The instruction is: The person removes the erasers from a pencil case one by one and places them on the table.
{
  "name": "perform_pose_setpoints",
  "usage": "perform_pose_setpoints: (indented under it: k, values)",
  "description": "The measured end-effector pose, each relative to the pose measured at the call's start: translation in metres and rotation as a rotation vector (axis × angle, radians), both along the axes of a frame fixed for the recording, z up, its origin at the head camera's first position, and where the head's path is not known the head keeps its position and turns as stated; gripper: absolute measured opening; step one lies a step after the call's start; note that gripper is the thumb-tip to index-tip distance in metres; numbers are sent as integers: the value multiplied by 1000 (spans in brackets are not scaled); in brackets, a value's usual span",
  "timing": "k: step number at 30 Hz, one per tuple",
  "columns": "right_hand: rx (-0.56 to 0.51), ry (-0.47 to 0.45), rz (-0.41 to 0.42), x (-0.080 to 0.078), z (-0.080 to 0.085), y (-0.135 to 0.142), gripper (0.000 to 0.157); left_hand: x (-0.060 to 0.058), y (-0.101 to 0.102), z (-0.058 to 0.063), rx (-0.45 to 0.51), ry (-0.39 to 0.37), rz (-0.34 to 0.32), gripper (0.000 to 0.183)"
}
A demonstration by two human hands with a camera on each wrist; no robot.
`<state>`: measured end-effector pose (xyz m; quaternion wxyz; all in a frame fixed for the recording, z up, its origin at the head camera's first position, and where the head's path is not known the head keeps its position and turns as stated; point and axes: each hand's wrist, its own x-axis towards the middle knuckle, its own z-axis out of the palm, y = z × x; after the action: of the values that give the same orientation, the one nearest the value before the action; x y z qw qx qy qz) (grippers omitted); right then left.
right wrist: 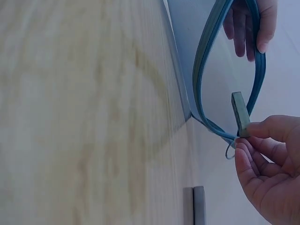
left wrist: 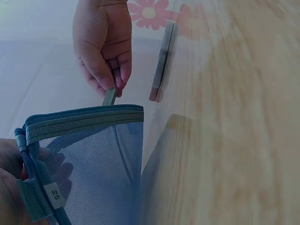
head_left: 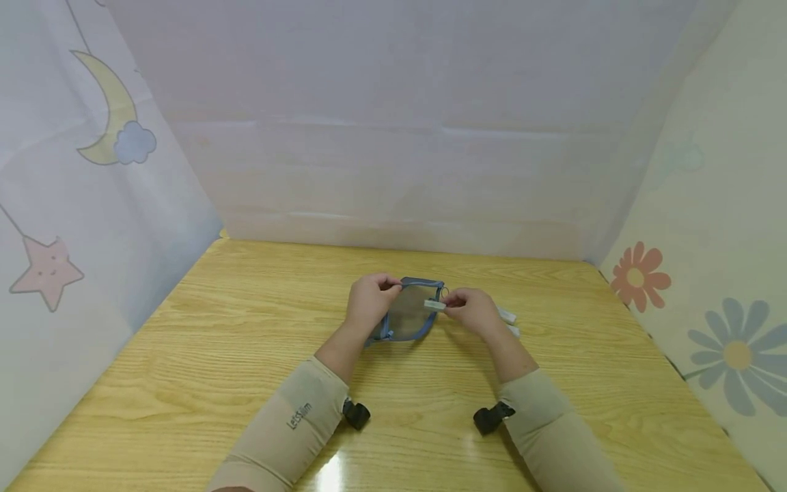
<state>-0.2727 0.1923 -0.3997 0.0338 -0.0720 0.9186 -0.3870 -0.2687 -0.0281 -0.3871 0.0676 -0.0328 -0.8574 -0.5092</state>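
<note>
My left hand (head_left: 369, 304) grips the edge of a blue-trimmed mesh zip pouch (head_left: 408, 318), holding it upright. Its mouth gapes toward the right hand, as the loop of zipper edge (right wrist: 199, 70) in the right wrist view shows. A white tag (left wrist: 54, 195) marked 25 sits on the pouch's side. Between thumb and fingers, my right hand (head_left: 473, 311) pinches a small grey-green stick-shaped block (right wrist: 240, 112). The block's free end points into the pouch mouth. A thin ring-shaped loop (right wrist: 229, 150) hangs from the zipper end beside the right fingertips.
More stick-shaped blocks (head_left: 507, 316) lie on the wooden table (head_left: 246, 342) just right of the right hand; one has a reddish end (left wrist: 153, 94). Printed cloth walls (head_left: 393, 178) stand at the back and both sides.
</note>
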Motion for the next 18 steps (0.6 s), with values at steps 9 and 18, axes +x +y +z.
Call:
perform_pose_setpoints:
  k: [9,18]
  values:
    - [45,2,-16,2,3,17,16,-2,0,-2,-6,10,5,8]
    - [50,-32,-38,6,0,33,15,-3,-1,-4,3,18,-1,11]
